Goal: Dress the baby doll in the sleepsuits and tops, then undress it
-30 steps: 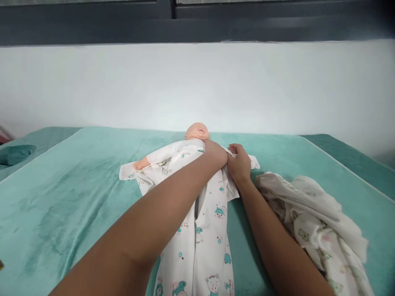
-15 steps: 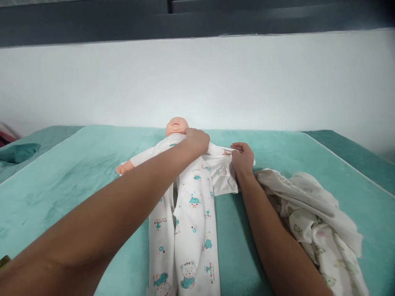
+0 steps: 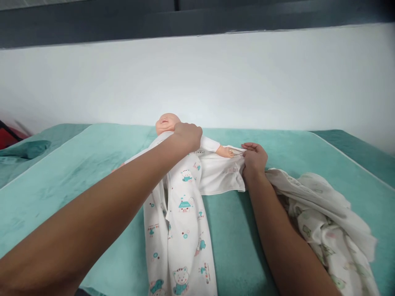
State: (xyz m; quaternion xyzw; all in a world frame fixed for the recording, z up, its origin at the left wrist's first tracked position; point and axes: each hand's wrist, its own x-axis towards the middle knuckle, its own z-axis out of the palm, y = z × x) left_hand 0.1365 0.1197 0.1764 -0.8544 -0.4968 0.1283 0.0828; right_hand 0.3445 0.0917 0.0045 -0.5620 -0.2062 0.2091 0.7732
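A baby doll [image 3: 166,122] lies on its back, its head toward the wall. It is in a white baby romper [image 3: 185,226] printed with cats and houses in teal. My left hand [image 3: 189,136] is closed at the doll's shoulder and upper arm; its fingertips are hidden behind the hand. White cloth [image 3: 220,174] stretches out from the doll's side. My right hand [image 3: 254,160] grips the outer edge of that cloth, close beside the doll's small hand [image 3: 225,151], which lies over the cloth's upper edge.
A rumpled pile of white printed clothes [image 3: 327,222] lies to the right of my right forearm. Everything rests on a teal plush bed cover [image 3: 77,172]. Behind it stands a white wall [image 3: 197,82]. A red and black item [image 3: 9,135] shows at the far left.
My right hand has moved right, drawing the cloth out wider. The doll's head and body have tilted left, and its hand by the cloth shows more. The view has shifted a little.
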